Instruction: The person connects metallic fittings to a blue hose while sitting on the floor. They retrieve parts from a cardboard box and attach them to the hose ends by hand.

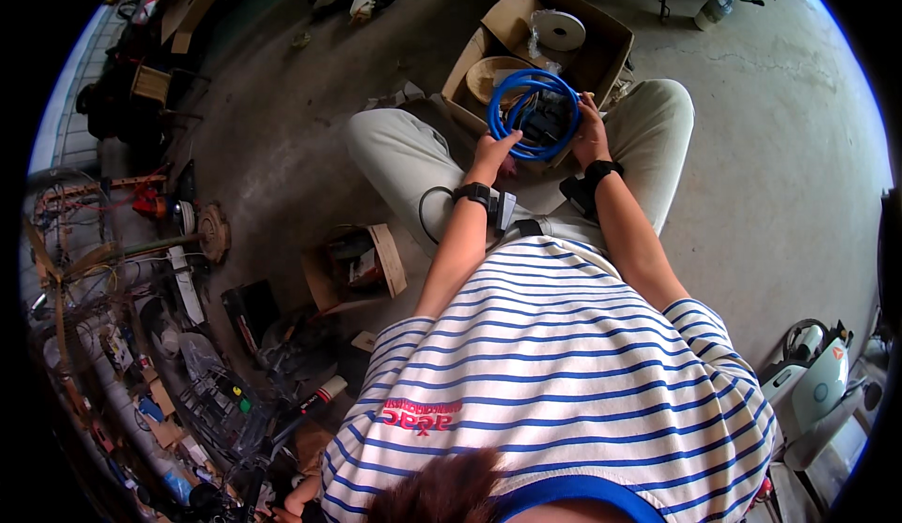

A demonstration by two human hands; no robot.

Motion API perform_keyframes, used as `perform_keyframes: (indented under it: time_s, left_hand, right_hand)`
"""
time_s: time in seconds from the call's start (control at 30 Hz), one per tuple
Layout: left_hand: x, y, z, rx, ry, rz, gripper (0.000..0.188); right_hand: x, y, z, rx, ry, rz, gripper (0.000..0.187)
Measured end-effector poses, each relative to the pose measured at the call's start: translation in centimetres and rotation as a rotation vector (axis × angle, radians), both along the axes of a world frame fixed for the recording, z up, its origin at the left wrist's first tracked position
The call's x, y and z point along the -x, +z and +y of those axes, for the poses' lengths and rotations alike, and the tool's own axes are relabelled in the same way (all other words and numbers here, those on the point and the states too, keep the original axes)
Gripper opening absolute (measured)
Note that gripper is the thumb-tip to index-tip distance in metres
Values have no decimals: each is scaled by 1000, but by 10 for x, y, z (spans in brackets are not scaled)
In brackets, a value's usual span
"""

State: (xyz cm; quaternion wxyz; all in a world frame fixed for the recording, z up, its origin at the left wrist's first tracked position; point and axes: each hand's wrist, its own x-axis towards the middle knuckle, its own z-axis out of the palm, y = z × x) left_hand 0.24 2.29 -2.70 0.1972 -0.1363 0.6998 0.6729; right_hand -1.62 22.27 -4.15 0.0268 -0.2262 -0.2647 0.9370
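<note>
A coil of blue hose or cable (534,155), wound in several loops, is held up in front of me over an open cardboard box (613,46). My left hand (492,155) grips its lower left side, the thumb lying over the loops. At its right side my right hand (590,136) has its fingers closed round the loops. Through the ring, dark items (545,126) and thin wires show; their kind cannot be made out. Inside the box lie a white roll (569,38) with clear plastic beside it and a round tan basket-like piece (484,79).
My bent knees flank the box. A smaller cardboard box (387,262) with dark contents stands left of me. Tools, parts and machinery (211,382) crowd the lower left. A pale scooter-like vehicle (819,384) stands at the lower right, a plastic jug (714,10) at the far right.
</note>
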Motion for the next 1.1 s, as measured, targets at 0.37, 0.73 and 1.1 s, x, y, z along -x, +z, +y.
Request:
perform_keyframes:
  time_s: [0.37, 0.73, 1.1]
  left_hand:
    - [1, 4, 5, -212, 88, 5, 18]
    - [0, -24, -3, 67, 9, 48, 22]
    - [0, -14, 2, 246, 36, 168, 28]
  right_hand:
    - [7, -18, 21, -95, -252, 47, 39]
    - [5, 3, 11, -84, 12, 117, 40]
    - [4, -13, 0, -710, 192, 43, 36]
